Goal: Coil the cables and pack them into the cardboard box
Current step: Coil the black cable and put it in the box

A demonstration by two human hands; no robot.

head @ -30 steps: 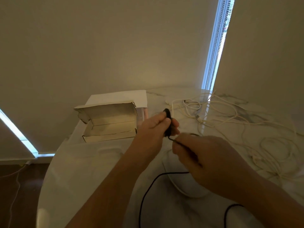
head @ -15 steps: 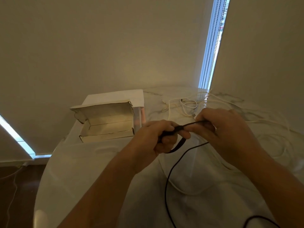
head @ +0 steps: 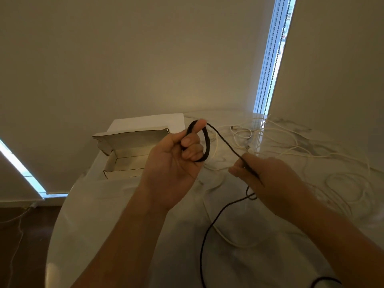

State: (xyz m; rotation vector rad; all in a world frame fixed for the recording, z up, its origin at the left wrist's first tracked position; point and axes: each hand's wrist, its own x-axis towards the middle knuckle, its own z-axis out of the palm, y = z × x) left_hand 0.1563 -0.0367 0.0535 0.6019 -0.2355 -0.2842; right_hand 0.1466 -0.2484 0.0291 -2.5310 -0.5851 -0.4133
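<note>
Two hands are working one black cable above the counter. Left hand is gripping a small starting loop, fingers curled round it; right hand is pinching the running length, tail trailing down off the counter edge. Cardboard box is sitting open, just beyond the left hand. White cables are lying tangled to the right. Cable looks light, limp, springy: likely best pinched at the loop crossing.

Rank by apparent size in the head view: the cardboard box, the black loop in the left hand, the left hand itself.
1. Cardboard box, though partly hidden behind the hand.
2. Left hand; close to the box, and nearer the camera, so unsure.
3. Black cable loop, clearly smallest.
</note>
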